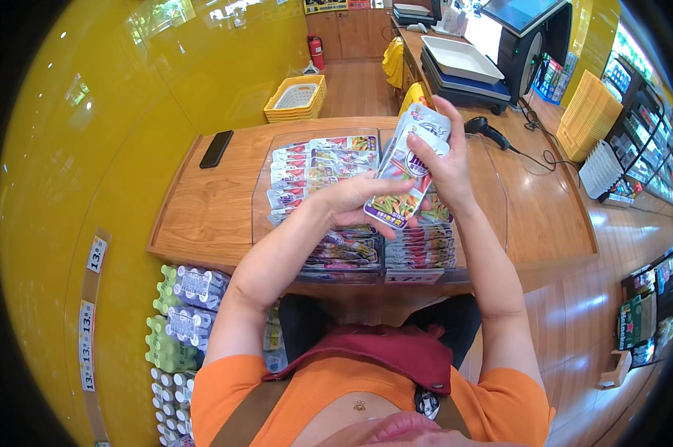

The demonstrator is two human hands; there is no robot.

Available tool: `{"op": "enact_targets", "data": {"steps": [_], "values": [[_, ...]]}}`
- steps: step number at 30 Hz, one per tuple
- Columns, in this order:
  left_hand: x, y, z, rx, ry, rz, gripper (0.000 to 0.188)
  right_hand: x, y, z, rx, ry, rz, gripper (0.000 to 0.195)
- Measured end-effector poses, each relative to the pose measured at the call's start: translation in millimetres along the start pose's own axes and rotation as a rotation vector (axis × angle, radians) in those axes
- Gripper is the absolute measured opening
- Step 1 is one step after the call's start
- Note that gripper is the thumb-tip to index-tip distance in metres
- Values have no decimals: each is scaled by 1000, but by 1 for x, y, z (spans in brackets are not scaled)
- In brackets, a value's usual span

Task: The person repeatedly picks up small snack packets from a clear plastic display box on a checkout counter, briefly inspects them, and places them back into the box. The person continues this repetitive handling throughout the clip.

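Observation:
Several snack packets [401, 193] are stacked in my two hands above a clear plastic display bin. My left hand [364, 198] grips their lower end, its thumb across the front packet. My right hand [445, 159] holds the upper right side, thumb on the front. Below them, the bin's left compartment [314, 167] has rows of similar packets lying overlapped. Packets also stand in the right compartment [420, 246], partly hidden by my hands. A divider separates the two compartments.
A black phone [216, 149] lies on the wooden counter [185, 201] at left. On the right are a barcode scanner [487, 132] with its cable, a white tray [462, 58] on a scale, and a yellow basket [589, 117]. Bottled drinks [194, 307] stand below left.

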State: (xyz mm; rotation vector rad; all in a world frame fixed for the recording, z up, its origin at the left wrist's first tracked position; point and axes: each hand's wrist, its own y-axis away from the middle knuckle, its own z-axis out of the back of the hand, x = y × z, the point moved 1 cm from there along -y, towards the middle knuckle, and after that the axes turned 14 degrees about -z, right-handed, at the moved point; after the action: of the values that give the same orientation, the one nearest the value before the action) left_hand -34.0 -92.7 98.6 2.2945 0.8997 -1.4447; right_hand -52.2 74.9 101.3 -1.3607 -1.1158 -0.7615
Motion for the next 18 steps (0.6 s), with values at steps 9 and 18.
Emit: {"op": "enact_targets", "data": {"steps": [9, 18], "values": [[2, 4, 4, -145, 28, 11, 40, 2, 1, 6, 21, 208, 65, 51], [-5, 12, 12, -50, -201, 162, 28, 17, 7, 6, -1, 628, 399, 49]]}}
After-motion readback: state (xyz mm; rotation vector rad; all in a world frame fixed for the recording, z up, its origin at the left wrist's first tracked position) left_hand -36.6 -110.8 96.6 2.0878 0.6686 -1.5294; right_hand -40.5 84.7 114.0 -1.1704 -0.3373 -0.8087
